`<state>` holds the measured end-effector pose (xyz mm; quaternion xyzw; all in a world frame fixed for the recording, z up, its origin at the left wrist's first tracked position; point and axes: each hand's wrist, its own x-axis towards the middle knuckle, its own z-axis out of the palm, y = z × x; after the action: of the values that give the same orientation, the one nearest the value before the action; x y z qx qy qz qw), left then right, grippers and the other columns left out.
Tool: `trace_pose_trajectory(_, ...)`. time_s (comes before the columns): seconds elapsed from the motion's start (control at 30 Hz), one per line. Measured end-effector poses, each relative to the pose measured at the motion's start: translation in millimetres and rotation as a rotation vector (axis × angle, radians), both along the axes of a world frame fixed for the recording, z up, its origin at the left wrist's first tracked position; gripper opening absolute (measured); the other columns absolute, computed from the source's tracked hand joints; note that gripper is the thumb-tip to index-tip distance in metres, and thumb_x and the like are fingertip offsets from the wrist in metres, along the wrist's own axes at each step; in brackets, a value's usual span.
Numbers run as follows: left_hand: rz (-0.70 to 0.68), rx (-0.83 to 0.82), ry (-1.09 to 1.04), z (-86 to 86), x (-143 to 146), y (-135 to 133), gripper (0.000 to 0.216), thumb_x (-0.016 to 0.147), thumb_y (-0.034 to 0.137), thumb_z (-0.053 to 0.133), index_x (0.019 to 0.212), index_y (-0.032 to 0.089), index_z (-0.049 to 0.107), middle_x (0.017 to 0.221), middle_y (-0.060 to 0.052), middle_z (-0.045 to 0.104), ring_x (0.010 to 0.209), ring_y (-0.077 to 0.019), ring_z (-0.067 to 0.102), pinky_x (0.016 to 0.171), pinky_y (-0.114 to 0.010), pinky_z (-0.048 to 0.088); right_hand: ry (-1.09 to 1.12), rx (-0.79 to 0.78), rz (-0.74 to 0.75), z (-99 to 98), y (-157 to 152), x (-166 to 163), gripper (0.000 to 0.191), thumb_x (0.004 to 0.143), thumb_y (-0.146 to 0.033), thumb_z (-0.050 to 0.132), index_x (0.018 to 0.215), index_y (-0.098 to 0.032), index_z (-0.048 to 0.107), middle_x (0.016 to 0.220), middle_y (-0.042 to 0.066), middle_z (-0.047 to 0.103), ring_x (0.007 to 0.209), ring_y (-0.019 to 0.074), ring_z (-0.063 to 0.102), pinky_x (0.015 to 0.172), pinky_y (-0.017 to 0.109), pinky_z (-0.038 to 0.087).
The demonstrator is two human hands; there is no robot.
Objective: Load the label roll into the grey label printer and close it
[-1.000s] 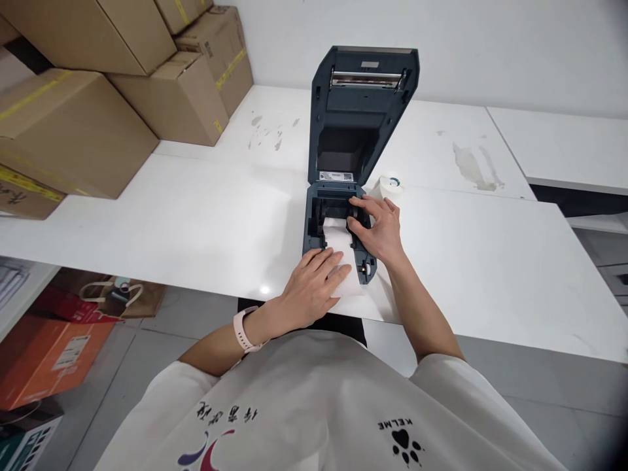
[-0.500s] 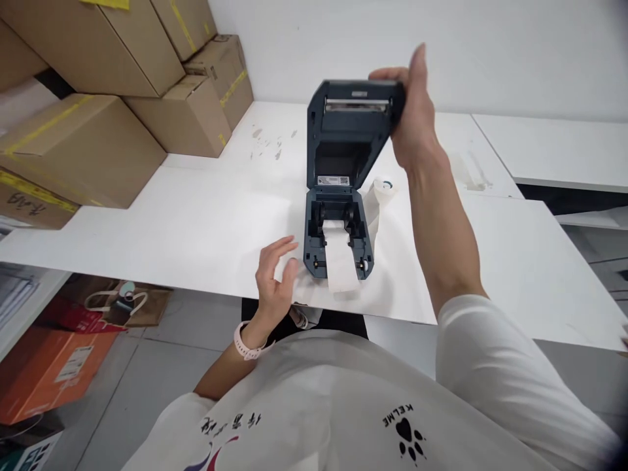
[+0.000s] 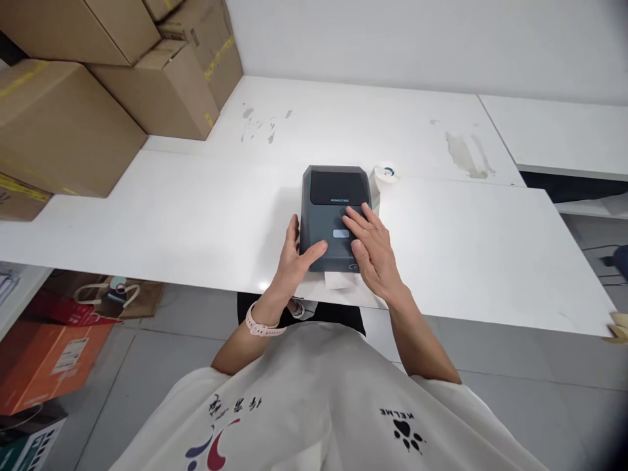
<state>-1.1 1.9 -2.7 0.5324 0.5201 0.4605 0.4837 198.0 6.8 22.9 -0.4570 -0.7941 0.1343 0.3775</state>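
Observation:
A dark grey label printer (image 3: 326, 226) with its lid down stands on the white table, close to the front edge. A strip of white label paper (image 3: 340, 280) sticks out of its front. My left hand (image 3: 293, 261) cups the printer's left side, thumb on the lid and fingers along the wall. My right hand (image 3: 373, 252) lies on the right part of the lid, its fingers stretched out. Behind the printer's right side stands a white paper roll (image 3: 385, 173), partly hidden by the printer.
Cardboard boxes (image 3: 161, 88) with yellow tape are stacked at the back left. The white table (image 3: 466, 248) runs along a wall. An orange box (image 3: 53, 366) and a paper bag (image 3: 147, 299) are below, at the left. A yellowish object (image 3: 619, 327) shows at the right edge.
The printer's lid has swung down from raised to shut, hiding the inside. My right hand has come down with it, and my left hand has moved onto the printer's left side.

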Motion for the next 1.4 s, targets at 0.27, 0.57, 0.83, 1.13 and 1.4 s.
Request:
trace_pose_trajectory(0.27,0.176,0.074,-0.042,-5.8,10,-21,0.077,0.088,0.055,0.069,0.154,0.030,0.036,0.162,-0.015,0.045,0.144,-0.0291,0.051,0.112,-0.047,0.051,0.059,0.030,-0.034,-6.4,-1,-4,0.045,0.108,-0.038,0.033,0.151,-0.036,0.047,0.156,0.003,0.056,0.159,0.0261,0.033,0.127,0.059,0.034)
trace_pose_trajectory(0.57,-0.082,-0.367,-0.246,-5.1,30,-68,0.048,0.086,0.060,0.066,0.064,0.018,0.062,0.057,0.002,0.057,0.047,-0.0075,0.044,0.050,-0.025,0.039,0.209,0.059,-0.089,-12.2,-3,-9,0.030,0.107,-0.041,0.037,0.127,-0.030,0.056,0.145,0.009,0.065,0.154,0.0281,0.042,0.121,0.061,0.040)
trace_pose_trajectory(0.83,-0.141,-0.383,-0.263,0.6,26,-59,0.050,0.083,0.061,0.071,0.059,0.018,0.064,0.058,-0.002,0.065,0.045,-0.0076,0.045,0.048,-0.026,0.039,-0.081,0.131,-0.090,-1.3,-2,3,0.036,0.105,-0.055,0.042,0.121,-0.037,0.068,0.146,0.000,0.067,0.150,0.0329,0.046,0.128,0.066,0.019)
trace_pose_trajectory(1.13,0.308,-0.046,-0.232,-2.0,-7,-53,0.059,0.097,0.057,0.049,0.053,0.020,0.062,0.048,0.000,0.048,0.047,-0.0101,0.043,0.049,-0.027,0.035,0.095,0.100,-0.043,-21.9,-10,10,0.062,0.101,-0.069,0.032,0.156,-0.040,0.036,0.174,0.006,0.024,0.160,0.0368,0.025,0.121,0.067,0.034)
trace_pose_trajectory(1.4,0.289,0.134,0.049,17.7,-18,35,0.039,0.087,0.037,0.065,0.124,0.025,0.063,0.131,-0.011,0.068,0.114,-0.0233,0.065,0.089,-0.037,0.056,0.227,0.410,-0.109,66.3,73,-7,0.070,0.102,-0.071,0.011,0.161,-0.035,0.021,0.171,0.008,0.029,0.158,0.0345,0.032,0.124,0.059,0.035)
